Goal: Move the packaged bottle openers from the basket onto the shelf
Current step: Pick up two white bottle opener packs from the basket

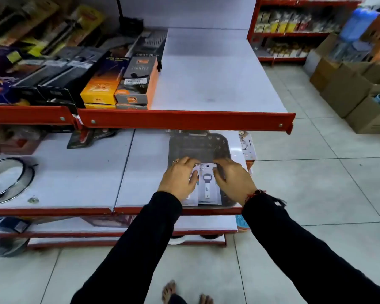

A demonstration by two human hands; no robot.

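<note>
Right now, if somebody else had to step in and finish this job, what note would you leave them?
Left hand: fingers on the packaged bottle openers, grip unclear.
Right hand: fingers at the top edge of the front pack.
Packs sit in the grey basket on the middle shelf.
Done: none visibly placed; the upper shelf shows bare space on its right.
Left: lift the packs out and set them on the shelf.
</note>
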